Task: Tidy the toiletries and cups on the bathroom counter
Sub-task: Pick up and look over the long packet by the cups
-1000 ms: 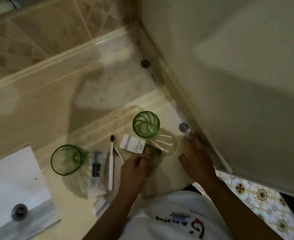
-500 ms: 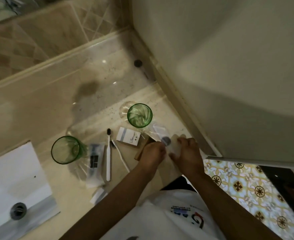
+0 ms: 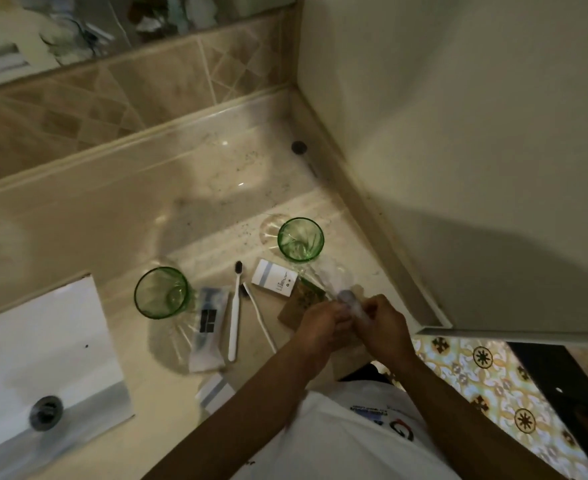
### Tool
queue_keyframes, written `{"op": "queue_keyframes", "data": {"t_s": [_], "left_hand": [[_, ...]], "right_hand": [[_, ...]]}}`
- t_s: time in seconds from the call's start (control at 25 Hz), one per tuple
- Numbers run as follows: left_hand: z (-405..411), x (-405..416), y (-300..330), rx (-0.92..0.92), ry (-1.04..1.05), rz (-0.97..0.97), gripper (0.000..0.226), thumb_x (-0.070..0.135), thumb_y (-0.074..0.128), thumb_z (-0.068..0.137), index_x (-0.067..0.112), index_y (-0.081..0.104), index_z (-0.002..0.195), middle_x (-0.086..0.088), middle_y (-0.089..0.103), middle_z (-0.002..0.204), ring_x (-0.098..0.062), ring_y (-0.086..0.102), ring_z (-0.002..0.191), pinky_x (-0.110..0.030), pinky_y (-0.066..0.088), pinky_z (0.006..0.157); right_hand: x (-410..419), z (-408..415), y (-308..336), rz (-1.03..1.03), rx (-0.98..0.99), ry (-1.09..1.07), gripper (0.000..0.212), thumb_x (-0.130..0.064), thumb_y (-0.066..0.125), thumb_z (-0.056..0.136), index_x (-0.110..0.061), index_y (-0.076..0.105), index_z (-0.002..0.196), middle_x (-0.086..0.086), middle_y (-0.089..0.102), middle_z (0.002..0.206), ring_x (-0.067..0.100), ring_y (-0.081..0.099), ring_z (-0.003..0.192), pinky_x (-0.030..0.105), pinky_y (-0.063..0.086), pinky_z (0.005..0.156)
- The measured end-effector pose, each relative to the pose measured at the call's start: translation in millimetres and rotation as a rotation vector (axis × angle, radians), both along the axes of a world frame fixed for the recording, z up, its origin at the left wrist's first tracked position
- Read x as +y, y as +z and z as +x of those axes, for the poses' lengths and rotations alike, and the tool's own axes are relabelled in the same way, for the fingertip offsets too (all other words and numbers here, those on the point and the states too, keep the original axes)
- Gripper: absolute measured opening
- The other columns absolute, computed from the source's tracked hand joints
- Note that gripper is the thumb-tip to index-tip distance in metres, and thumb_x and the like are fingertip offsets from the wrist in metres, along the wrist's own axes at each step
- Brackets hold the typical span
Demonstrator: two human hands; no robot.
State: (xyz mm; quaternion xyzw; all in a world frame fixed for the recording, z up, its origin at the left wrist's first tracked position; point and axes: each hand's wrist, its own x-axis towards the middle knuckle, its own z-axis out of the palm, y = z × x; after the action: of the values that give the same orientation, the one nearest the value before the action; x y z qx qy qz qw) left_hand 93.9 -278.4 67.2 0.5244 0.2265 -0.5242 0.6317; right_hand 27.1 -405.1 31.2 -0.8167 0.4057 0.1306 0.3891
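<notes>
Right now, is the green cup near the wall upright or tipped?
Upright: the green cup stands on the counter, its round rim facing up.

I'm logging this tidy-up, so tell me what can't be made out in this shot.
Head view only:
- Small clear item held between both hands: blurred, half covered by fingers.
- Print on the white carton: too small.
- Brown paper packet: partly under the left hand.
- White rectangular sink: cut off by left edge.

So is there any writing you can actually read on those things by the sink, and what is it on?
None of it reads clearly.
White box: small dark print, too small to read.
Brown packet: faint markings, blurred.
Clear sachet: dark blocks, no legible words.
White shirt: printed logo, cut off and blurred.
</notes>
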Motion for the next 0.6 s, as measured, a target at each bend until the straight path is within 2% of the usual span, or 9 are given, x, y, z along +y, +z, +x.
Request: {"op": "queue_keyframes", "data": {"t_s": [0.08, 0.16, 0.24, 0.32, 0.44, 0.52, 0.6], "left_hand": [[2, 5, 7, -0.053, 0.028, -0.037, 0.016, 0.010, 0.053, 0.092, 0.013, 0.063, 0.080, -0.007, 0.059, 0.072, -0.016, 0.055, 0.059, -0.028, 0.043, 0.059], [8, 13, 14, -0.177, 0.054, -0.031, 0.011, 0.019, 0.057, 0.097, 0.012, 0.065, 0.099, -0.009, 0.067, 0.087, -0.019, 0.062, 0.072, -0.029, 0.050, 0.062], [18, 23, 24, -0.330, 0.044, -0.001, 0.018, 0.030, 0.063, 0.096, 0.016, 0.066, 0.107, -0.004, 0.072, 0.092, -0.017, 0.067, 0.078, -0.026, 0.053, 0.061], [27, 32, 33, -0.432, 0.076, 0.021, 0.017, 0.032, 0.065, 0.094, 0.017, 0.069, 0.102, 0.001, 0.073, 0.087, -0.012, 0.067, 0.075, -0.022, 0.052, 0.057], [44, 49, 40, -0.484, 0.218, 0.034, 0.015, 0.026, 0.069, 0.093, 0.013, 0.074, 0.092, -0.004, 0.076, 0.083, -0.019, 0.071, 0.076, -0.030, 0.057, 0.066], [56, 63, 38, -0.532, 0.320, 0.053, 0.019, 0.026, 0.071, 0.091, 0.007, 0.075, 0.092, -0.014, 0.077, 0.087, -0.027, 0.071, 0.076, -0.036, 0.057, 0.071], [65, 80, 38, -0.534, 0.442, 0.059, 0.021, 0.019, 0.069, 0.093, -0.001, 0.074, 0.095, -0.021, 0.075, 0.088, -0.030, 0.069, 0.073, -0.035, 0.058, 0.067]], "right_hand": [[2, -1, 19, 0.094, -0.160, -0.092, 0.029, -0.053, 0.072, 0.082, -0.029, 0.058, 0.089, -0.002, 0.073, 0.082, 0.015, 0.069, 0.075, 0.029, 0.050, 0.063], [3, -2, 38, 0.214, -0.283, -0.095, 0.026, -0.035, 0.081, 0.079, -0.032, 0.059, 0.093, 0.001, 0.075, 0.082, 0.020, 0.072, 0.071, 0.035, 0.056, 0.063], [6, -1, 61, 0.334, -0.323, -0.010, 0.031, -0.016, 0.081, 0.080, -0.027, 0.062, 0.102, 0.002, 0.077, 0.086, 0.027, 0.073, 0.068, 0.036, 0.059, 0.063], [8, 1, 76, 0.380, -0.306, 0.097, 0.024, -0.011, 0.079, 0.081, -0.018, 0.068, 0.100, 0.004, 0.077, 0.086, 0.029, 0.072, 0.067, 0.036, 0.059, 0.063], [16, 6, 86, 0.410, -0.273, 0.191, 0.005, -0.017, 0.074, 0.087, -0.013, 0.071, 0.090, 0.008, 0.076, 0.077, 0.024, 0.067, 0.061, 0.036, 0.056, 0.062], [22, 12, 87, 0.396, -0.288, 0.187, 0.015, -0.019, 0.067, 0.093, -0.014, 0.072, 0.080, 0.011, 0.072, 0.068, 0.020, 0.062, 0.057, 0.033, 0.051, 0.059], [29, 21, 90, 0.417, -0.309, 0.177, 0.026, -0.017, 0.063, 0.095, -0.015, 0.070, 0.070, 0.013, 0.069, 0.063, 0.018, 0.056, 0.054, 0.029, 0.047, 0.057]]}}
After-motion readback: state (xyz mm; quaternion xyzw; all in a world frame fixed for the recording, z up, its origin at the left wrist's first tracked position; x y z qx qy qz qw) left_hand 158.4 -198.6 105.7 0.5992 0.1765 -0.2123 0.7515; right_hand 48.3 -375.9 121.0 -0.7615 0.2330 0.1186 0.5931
